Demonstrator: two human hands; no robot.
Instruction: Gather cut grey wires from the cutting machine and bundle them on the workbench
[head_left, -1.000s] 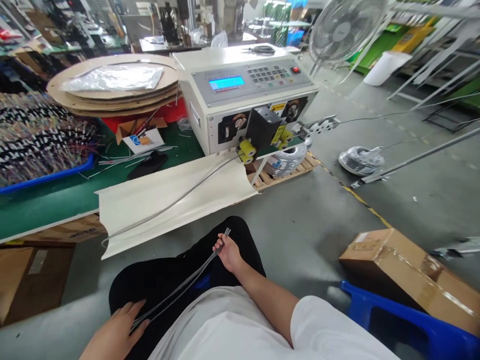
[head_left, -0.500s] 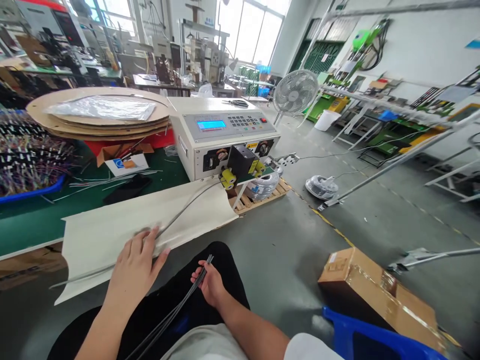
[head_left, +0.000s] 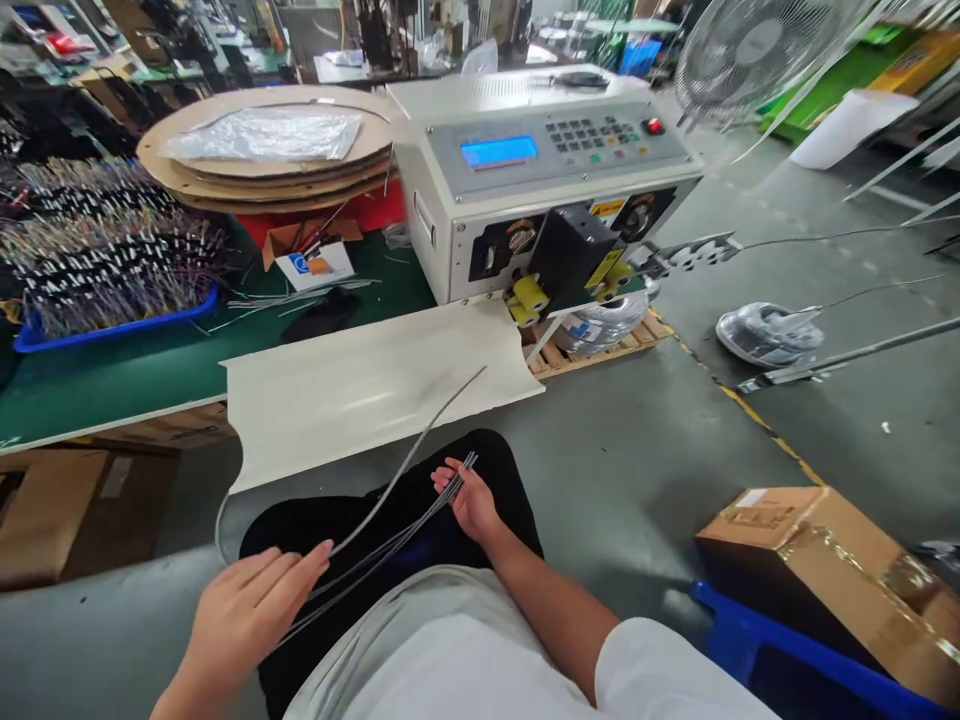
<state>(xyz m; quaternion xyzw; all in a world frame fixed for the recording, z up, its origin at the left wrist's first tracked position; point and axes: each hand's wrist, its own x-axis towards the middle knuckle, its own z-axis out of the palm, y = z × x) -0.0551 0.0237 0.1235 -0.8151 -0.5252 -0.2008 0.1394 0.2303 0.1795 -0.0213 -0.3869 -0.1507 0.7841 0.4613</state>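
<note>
A single grey cable (head_left: pixel 405 465) runs out of my left hand (head_left: pixel 251 610), which is closed on it at the lower left, over my lap. The cable's free end lies over the cream curved tray (head_left: pixel 322 400). My right hand (head_left: pixel 472 500) holds a bundle of grey cables (head_left: pixel 420 525) near their ends, above my right thigh; the bundle trails down toward my left hand. Behind the tray stands a machine (head_left: pixel 562 150) with a lit blue screen and yellow rollers.
Left of the machine are round cardboard discs (head_left: pixel 262 180), a small box (head_left: pixel 315 268) and a blue tray (head_left: pixel 120 330) of wires. A cardboard box (head_left: pixel 840 570) and a blue stool (head_left: pixel 750 650) are at the lower right; coiled cable (head_left: pixel 769 335) lies on the floor.
My left hand has left the tray and come down and back toward me with the single cable, whose far end is now away from the rollers. The view has tilted down and turned left.
</note>
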